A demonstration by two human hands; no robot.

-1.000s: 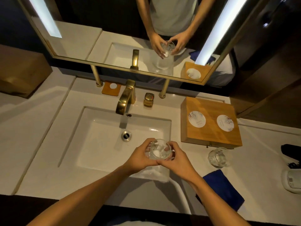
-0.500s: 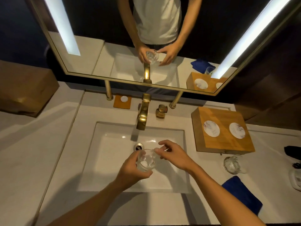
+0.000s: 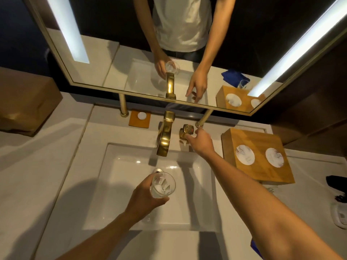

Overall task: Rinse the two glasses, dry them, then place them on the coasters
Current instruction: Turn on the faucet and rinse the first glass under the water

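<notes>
My left hand (image 3: 145, 198) holds a clear glass (image 3: 163, 185) upright over the white sink basin (image 3: 116, 194), below the gold faucet spout (image 3: 164, 141). My right hand (image 3: 201, 140) reaches to the gold tap handle (image 3: 186, 130), fingertips touching it. Two round white coasters (image 3: 245, 154) (image 3: 274, 157) lie on a wooden block (image 3: 262, 173) right of the sink. The second glass is hidden behind my right forearm; its reflection shows in the mirror (image 3: 244, 84). No water runs from the spout.
A mirror with lit strips (image 3: 67, 30) hangs above the counter. A small orange pad (image 3: 139, 118) sits behind the sink. A brown box (image 3: 24, 102) stands at left. A blue cloth corner (image 3: 256, 247), a dark object (image 3: 337, 182) and a white object (image 3: 339, 214) lie at right.
My right hand left the glass and stretched forward to the tap handle. My left hand kept the glass over the basin. The view shifted so the second glass is now hidden.
</notes>
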